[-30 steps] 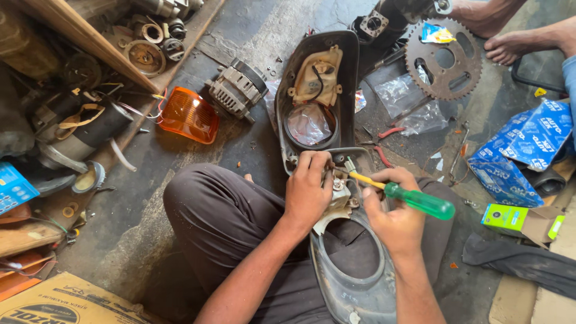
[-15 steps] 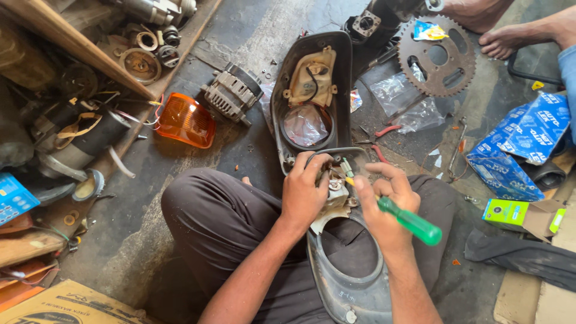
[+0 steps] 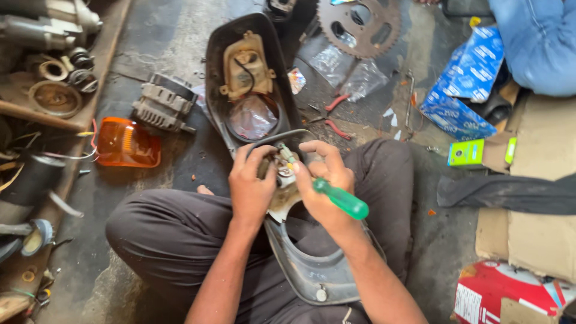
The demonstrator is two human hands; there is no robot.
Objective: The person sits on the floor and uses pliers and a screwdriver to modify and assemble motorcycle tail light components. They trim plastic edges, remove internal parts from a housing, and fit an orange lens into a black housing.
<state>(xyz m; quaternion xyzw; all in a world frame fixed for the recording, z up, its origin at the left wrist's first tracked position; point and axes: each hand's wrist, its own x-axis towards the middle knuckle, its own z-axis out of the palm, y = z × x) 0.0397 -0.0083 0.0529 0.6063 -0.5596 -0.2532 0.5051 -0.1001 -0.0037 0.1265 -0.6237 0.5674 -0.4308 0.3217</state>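
Head view: right hand grips green-handled screwdriver, tip on small metal fitting; left hand fingers clamp grey plastic housing. Screw-driving step, by look; next needs steady tip seating.

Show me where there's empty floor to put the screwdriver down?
Bare concrete lies above the ribbed grey metal alternator, left of the black oval housing. Crowded: around the toothed steel sprocket, blue cardboard box, and both hands holding the green-handled screwdriver.

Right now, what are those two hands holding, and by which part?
The right hand grips a screwdriver by its green handle; the left hand steadies the small metal fitting from its side.
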